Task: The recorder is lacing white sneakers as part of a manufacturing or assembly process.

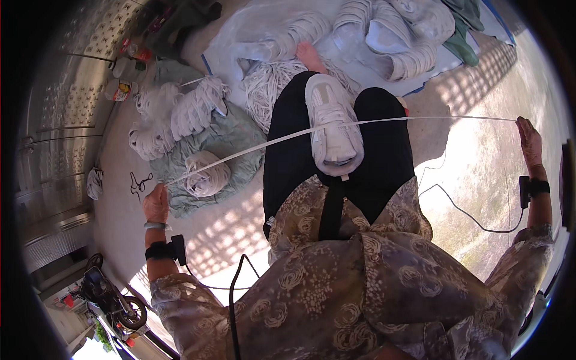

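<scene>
A long white shoelace [252, 149] is pulled out nearly straight across my lap. My left hand [156, 205] pinches one end, out to the left above the floor. At the far right, my right hand [529, 142] is raised with closed fingers on the other end. Under the shoelace, a white sneaker upper [333, 129] rests between my black-trousered knees, its opening toward me. Some lacing shows across its front. Close to my left hand sit a rolled bundle of white uppers [207, 174] on a green cloth [240, 147] and black-handled scissors [140, 185] on the floor.
Ahead lie a heap of white laces [273, 90], a bare foot [310, 57] and stacked uppers [414, 60] on a pale sheet. More strung uppers [195, 108] lie left, near jars [120, 90] and a metal door [66, 120]. Cables [474, 222] trail from my wrists. A motorcycle [111, 294] stands lower left.
</scene>
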`<action>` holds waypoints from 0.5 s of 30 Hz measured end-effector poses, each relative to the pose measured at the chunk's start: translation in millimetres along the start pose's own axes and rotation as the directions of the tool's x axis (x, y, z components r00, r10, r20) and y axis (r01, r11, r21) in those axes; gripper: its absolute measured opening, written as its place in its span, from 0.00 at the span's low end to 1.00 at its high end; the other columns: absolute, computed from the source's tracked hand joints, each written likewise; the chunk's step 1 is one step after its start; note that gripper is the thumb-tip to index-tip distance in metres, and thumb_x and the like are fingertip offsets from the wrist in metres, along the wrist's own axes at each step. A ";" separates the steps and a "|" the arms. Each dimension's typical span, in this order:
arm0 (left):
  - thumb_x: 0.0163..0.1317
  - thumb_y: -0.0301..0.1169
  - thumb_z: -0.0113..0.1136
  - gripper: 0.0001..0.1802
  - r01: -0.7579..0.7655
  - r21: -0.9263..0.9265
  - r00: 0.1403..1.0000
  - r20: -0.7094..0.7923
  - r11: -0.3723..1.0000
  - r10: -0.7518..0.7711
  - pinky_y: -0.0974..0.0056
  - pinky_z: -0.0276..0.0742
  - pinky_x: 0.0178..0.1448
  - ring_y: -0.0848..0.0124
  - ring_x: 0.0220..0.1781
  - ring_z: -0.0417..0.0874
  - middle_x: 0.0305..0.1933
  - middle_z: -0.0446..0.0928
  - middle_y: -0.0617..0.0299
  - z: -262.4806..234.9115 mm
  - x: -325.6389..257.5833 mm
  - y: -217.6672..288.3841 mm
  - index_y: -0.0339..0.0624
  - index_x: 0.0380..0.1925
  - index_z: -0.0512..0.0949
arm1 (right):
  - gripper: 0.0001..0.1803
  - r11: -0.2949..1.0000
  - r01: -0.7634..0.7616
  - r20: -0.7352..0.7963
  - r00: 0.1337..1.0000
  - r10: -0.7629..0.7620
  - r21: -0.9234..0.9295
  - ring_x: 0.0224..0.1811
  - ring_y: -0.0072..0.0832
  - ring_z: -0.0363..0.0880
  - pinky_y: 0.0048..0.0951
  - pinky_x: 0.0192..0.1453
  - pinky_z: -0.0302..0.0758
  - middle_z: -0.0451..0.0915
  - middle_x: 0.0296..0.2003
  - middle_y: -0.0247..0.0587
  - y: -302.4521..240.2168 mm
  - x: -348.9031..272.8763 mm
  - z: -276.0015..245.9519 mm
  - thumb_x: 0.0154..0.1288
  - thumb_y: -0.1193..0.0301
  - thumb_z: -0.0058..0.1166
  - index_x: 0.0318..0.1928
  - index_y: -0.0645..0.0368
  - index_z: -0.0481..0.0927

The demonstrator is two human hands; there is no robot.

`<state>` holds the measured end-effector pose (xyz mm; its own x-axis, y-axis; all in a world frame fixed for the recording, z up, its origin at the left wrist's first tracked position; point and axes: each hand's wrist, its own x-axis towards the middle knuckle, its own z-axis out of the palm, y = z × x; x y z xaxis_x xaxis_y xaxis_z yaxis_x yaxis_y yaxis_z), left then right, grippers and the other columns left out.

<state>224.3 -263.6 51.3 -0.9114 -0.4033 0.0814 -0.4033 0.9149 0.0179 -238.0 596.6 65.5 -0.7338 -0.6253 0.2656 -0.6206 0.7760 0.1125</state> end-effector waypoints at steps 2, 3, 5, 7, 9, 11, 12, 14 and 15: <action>0.60 0.36 0.52 0.08 0.066 0.034 0.998 -0.012 0.997 -0.066 0.54 0.69 0.27 0.49 0.24 0.75 0.20 0.73 0.49 2.4 -15.0 -28.2 0.45 0.32 0.74 | 0.14 0.999 -0.032 -0.081 0.996 0.029 -0.036 0.43 0.39 0.78 0.29 0.45 0.76 0.78 0.42 0.47 50.4 -13.3 -7.4 0.58 0.81 0.51 0.46 0.56 0.73; 0.60 0.36 0.50 0.08 0.125 0.064 0.992 -0.027 0.990 -0.124 0.54 0.69 0.27 0.50 0.23 0.75 0.20 0.73 0.49 5.1 -21.4 -43.1 0.44 0.32 0.74 | 0.16 0.995 -0.061 -0.128 0.990 0.051 -0.075 0.46 0.36 0.78 0.27 0.48 0.75 0.78 0.44 0.46 78.4 -23.0 -14.8 0.58 0.82 0.50 0.48 0.56 0.73; 0.60 0.36 0.50 0.09 0.184 0.005 0.981 -0.065 0.983 -0.184 0.55 0.68 0.26 0.54 0.21 0.75 0.18 0.72 0.51 11.1 -37.3 -83.5 0.44 0.30 0.74 | 0.15 0.998 -0.061 -0.088 0.994 0.058 -0.036 0.53 0.32 0.73 0.25 0.57 0.69 0.74 0.50 0.45 114.4 -31.5 -19.4 0.64 0.78 0.43 0.52 0.60 0.71; 0.60 0.36 0.50 0.09 0.252 -0.037 0.961 -0.108 0.967 -0.255 0.56 0.68 0.25 0.59 0.18 0.74 0.16 0.72 0.53 4.5 -54.8 -119.7 0.43 0.29 0.74 | 0.12 0.956 -0.278 -0.026 0.959 0.282 0.097 0.43 0.27 0.73 0.22 0.48 0.70 0.75 0.41 0.41 108.7 -18.8 -10.4 0.65 0.72 0.42 0.47 0.60 0.73; 0.59 0.37 0.51 0.10 0.591 -0.352 0.784 0.039 0.726 -0.620 0.63 0.64 0.18 0.71 0.12 0.69 0.13 0.70 0.60 -4.9 -57.8 -141.3 0.43 0.24 0.73 | 0.12 0.843 -0.495 0.077 0.868 0.491 0.210 0.32 0.23 0.72 0.20 0.39 0.71 0.75 0.31 0.36 93.7 -9.2 1.8 0.66 0.67 0.40 0.42 0.59 0.74; 0.60 0.41 0.51 0.16 0.662 -0.528 0.716 0.235 0.532 -0.657 0.72 0.58 0.12 0.79 0.08 0.63 0.12 0.69 0.65 11.6 -32.8 -85.4 0.43 0.19 0.72 | 0.16 0.676 -0.690 0.175 0.722 0.670 0.259 0.22 0.18 0.72 0.17 0.31 0.72 0.75 0.22 0.32 64.7 -3.7 -12.5 0.68 0.61 0.39 0.37 0.59 0.76; 0.61 0.42 0.50 0.18 0.683 -0.547 0.707 0.327 0.484 -0.627 0.73 0.56 0.11 0.79 0.07 0.62 0.12 0.69 0.65 19.2 -28.2 -66.5 0.43 0.18 0.72 | 0.14 0.479 -0.767 0.332 0.626 0.706 0.428 0.17 0.14 0.61 0.17 0.24 0.66 0.67 0.17 0.27 -1.3 14.9 -0.4 0.66 0.60 0.41 0.32 0.56 0.75; 0.61 0.43 0.51 0.19 0.744 -0.575 0.666 0.596 0.340 -0.449 0.72 0.59 0.11 0.78 0.07 0.64 0.13 0.71 0.62 20.5 -24.1 0.2 0.40 0.19 0.74 | 0.11 0.137 -0.784 0.666 0.594 0.451 0.606 0.11 0.12 0.56 0.19 0.15 0.62 0.62 0.12 0.25 -140.7 40.1 42.6 0.64 0.63 0.44 0.28 0.54 0.74; 0.61 0.43 0.51 0.19 0.720 -0.644 0.694 0.674 0.259 -0.253 0.72 0.63 0.12 0.76 0.07 0.66 0.13 0.72 0.61 32.9 -5.0 42.7 0.39 0.19 0.74 | 0.12 0.053 -0.834 0.781 0.535 0.323 0.549 0.10 0.13 0.57 0.18 0.15 0.64 0.63 0.12 0.25 -191.8 45.1 34.6 0.64 0.63 0.44 0.28 0.55 0.74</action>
<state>209.0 -223.0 18.8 -0.5853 -0.5230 -0.6196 -0.7080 -0.0427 0.7049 -161.7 416.7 22.8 -0.8088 -0.1480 -0.5691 0.4269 0.5178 -0.7414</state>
